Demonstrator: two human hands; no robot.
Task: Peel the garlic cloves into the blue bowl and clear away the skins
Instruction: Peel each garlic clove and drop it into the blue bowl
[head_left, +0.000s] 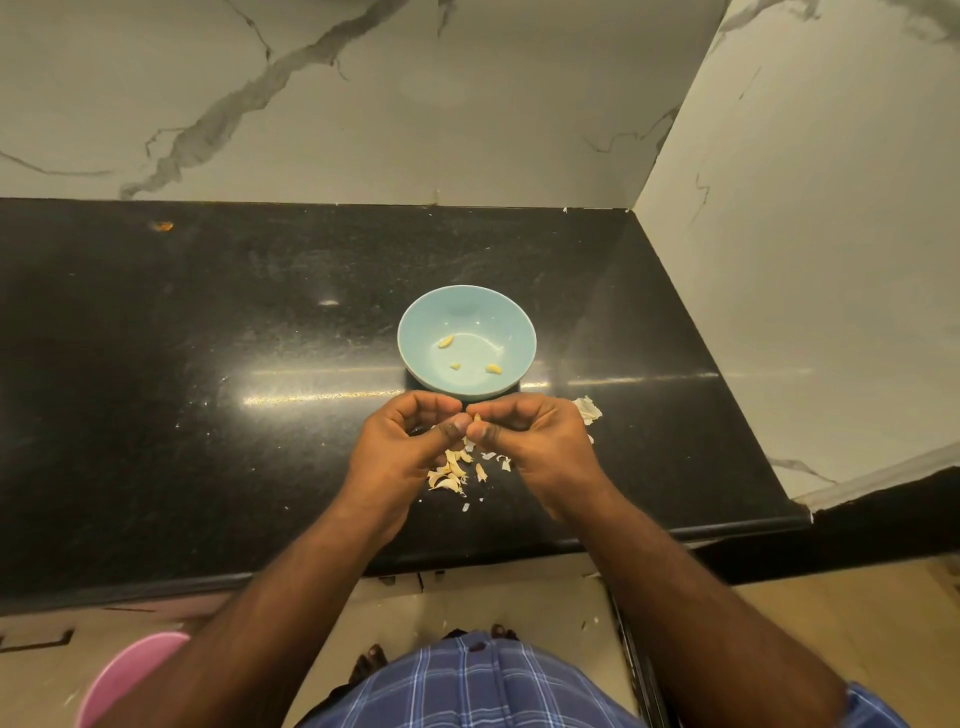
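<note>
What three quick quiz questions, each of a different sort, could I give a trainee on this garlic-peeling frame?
1. Count: how many peeled cloves lie in the blue bowl?
2. True or false: the pile of skins lies inside the bowl.
3. Multiple choice: what are the two hands doing? A) resting flat on the counter; B) pinching one garlic clove between their fingertips, just in front of the bowl; C) lifting the bowl.

Key:
1. Three.
2. False: the skins lie on the counter, below the left hand and right hand.
3. B.
</note>
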